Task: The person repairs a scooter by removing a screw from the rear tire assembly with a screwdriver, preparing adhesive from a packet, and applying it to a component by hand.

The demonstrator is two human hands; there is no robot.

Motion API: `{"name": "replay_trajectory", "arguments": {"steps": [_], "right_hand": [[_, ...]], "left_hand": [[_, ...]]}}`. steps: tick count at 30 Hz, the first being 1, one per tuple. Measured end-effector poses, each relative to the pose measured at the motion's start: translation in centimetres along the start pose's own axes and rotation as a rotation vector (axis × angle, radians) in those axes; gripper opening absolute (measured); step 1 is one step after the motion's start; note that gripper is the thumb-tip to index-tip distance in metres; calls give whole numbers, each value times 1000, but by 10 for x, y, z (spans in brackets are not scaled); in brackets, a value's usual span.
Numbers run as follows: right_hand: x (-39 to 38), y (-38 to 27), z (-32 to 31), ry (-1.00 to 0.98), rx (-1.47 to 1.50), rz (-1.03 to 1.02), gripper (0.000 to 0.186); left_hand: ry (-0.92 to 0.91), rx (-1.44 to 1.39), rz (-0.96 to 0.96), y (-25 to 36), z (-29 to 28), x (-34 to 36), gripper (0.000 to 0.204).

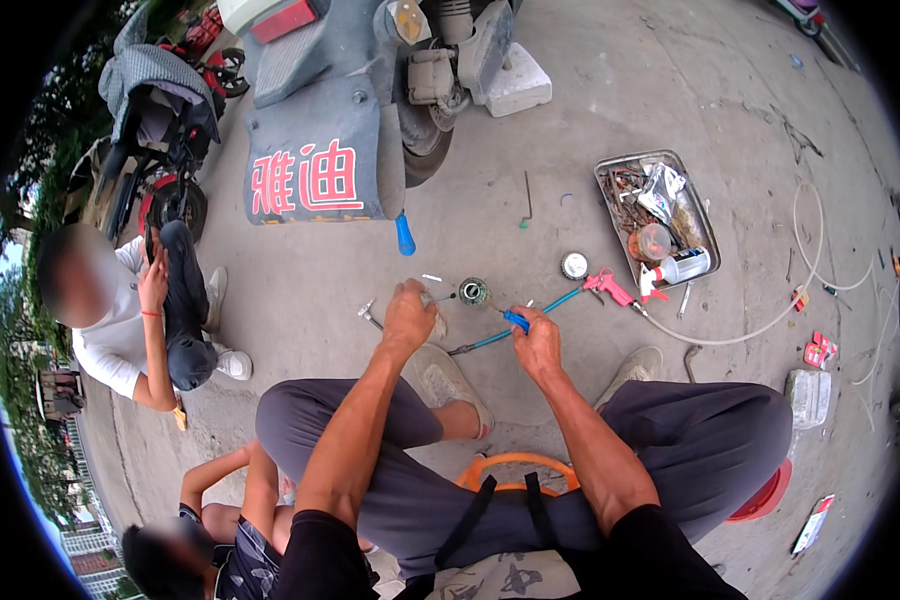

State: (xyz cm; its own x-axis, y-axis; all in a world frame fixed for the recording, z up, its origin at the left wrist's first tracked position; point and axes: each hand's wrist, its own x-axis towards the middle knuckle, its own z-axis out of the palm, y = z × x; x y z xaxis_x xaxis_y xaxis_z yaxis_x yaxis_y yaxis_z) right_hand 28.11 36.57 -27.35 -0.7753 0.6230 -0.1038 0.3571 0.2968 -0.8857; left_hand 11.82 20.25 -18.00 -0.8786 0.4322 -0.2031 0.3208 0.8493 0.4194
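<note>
My left hand [407,315] is closed just left of a small round green container [474,292]; a thin dark-tipped piece pokes out near its fingertips, but what it grips is hard to make out. Below right of the container, my right hand [536,345] grips a blue-handled tool [517,322] angled toward it. A blue hose [560,303] leads to a pink air gun [608,286] on the pavement, beside a round tin [574,266]. Another blue handle [406,235] and a thin bent rod [526,200] lie farther forward. A metal hammer-like tool [370,313] is left of my hands.
A scooter [370,90] stands ahead beside a white block [518,85]. A metal tray [710,225] of parts and bottles is at right, with loose hose [730,341]. One person [105,330] squats at left, another [225,560] sits lower left. Parked bikes [170,200] stand behind.
</note>
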Motion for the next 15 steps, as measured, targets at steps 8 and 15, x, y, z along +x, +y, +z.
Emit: {"name": "replay_trajectory", "arguments": {"steps": [8,15], "right_hand": [[2,17,2,-25,257,176,28],[18,-3,-34,-112,1035,639,30]], "left_hand": [[42,-95,-33,-22,31,17,41],[34,-124,-17,-17,46,25,41]]}}
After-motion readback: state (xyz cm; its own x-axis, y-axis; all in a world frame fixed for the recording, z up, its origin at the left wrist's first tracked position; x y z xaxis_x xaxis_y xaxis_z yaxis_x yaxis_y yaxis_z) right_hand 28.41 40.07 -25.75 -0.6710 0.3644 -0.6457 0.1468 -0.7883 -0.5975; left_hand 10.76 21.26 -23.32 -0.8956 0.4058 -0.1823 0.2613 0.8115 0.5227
